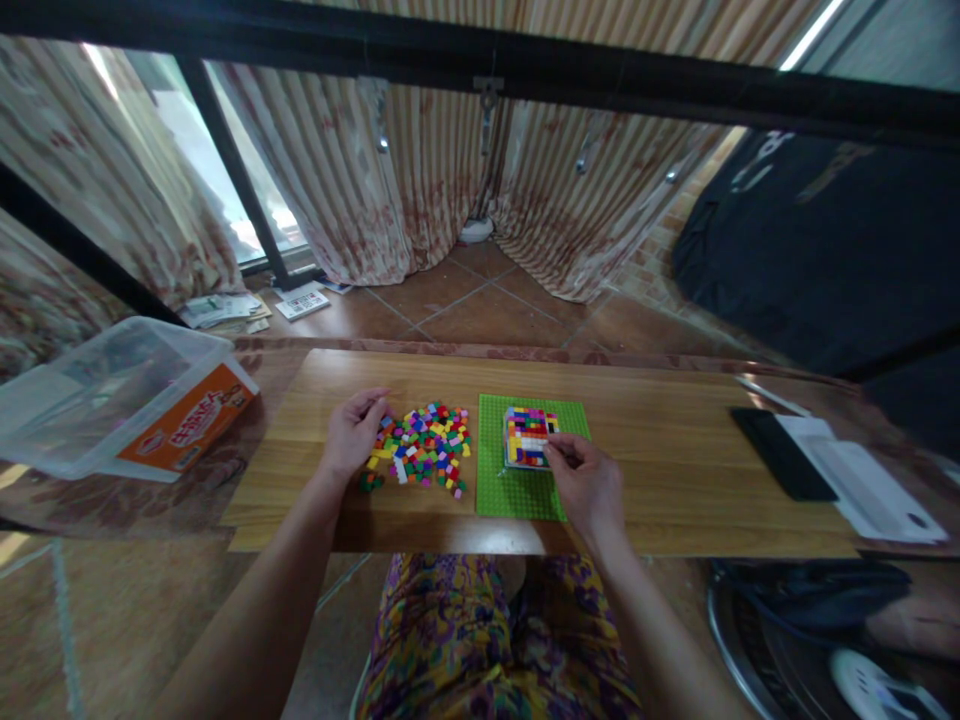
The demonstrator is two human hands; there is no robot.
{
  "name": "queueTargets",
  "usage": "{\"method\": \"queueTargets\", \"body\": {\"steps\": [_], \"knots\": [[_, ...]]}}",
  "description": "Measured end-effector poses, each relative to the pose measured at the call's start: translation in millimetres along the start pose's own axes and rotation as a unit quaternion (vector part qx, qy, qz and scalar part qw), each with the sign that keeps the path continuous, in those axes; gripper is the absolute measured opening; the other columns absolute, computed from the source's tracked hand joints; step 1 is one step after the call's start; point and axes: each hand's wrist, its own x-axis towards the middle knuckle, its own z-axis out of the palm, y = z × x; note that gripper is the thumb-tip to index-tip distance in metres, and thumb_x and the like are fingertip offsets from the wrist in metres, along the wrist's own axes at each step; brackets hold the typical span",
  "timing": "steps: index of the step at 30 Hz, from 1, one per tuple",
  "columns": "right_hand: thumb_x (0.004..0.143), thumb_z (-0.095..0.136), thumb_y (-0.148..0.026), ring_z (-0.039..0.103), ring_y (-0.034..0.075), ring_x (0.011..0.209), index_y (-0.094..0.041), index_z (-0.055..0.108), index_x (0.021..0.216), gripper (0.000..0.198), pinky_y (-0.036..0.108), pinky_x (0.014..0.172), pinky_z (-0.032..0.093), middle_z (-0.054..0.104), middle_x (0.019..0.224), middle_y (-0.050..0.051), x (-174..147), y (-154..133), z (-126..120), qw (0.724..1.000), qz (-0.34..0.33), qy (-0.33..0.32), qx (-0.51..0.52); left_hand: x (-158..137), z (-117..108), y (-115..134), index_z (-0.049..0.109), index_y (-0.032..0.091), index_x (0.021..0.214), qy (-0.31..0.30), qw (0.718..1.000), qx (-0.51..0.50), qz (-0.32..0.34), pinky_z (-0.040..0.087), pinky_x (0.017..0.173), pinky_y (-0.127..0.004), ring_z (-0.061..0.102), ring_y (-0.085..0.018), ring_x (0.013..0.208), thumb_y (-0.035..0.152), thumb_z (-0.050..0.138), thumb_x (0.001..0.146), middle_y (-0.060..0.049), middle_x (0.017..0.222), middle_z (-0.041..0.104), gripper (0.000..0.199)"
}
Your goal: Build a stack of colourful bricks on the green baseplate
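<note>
Wood-grain surface [675, 450] lower centre, striped curtains [427, 180] top centre. Toy-brick build [525, 440] mid-frame; right hand [591, 482] at its right edge, left hand [354, 435] by loose bricks [431, 447]. Both curled, can't tell if gripping.

Wood-grained tabletop [675, 450] beneath loose colourful bricks [429, 445], a green baseplate [491, 495] and, toward its right end, a black slab [784, 455].

Model [525, 440]: multicoloured brick block, roughly rectangular, on a flat, green, studded plate [492, 492]; loose bricks [430, 442], mixed in colour, scattered on the plate's left
</note>
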Motion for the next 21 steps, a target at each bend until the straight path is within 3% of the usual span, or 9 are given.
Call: {"method": "queueTargets", "body": {"steps": [10,21], "knots": [[0.069,0.07,-0.044,0.069,0.021,0.071,-0.017,0.071,0.081,0.03,0.034,0.07,0.054,0.075,0.076,0.008,9.3,5.8,2.0,0.996,0.048,0.003,0.073,-0.3,-0.2,-0.1,0.068,0.015,0.106,-0.005,1.0,0.021,-0.003,0.043,0.049,-0.02,0.055,-0.009,0.053,0.045,0.062,0.078,-0.001,0.071,0.069,0.041],[0.068,0.069,-0.045,0.067,0.02,0.069,-0.016,0.07,0.078,0.03,0.033,0.069,0.052,0.074,0.075,0.008,11.4,6.6,2.4,0.997,0.047,0.0,0.055,0.5,0.9,-2.5,0.068,0.015,0.104,-0.004,1.0,0.011,0.001,0.043,0.05,-0.02,0.055,-0.01,0.054,0.046,0.063,0.078,-0.001,0.07,0.069,0.041]]}}
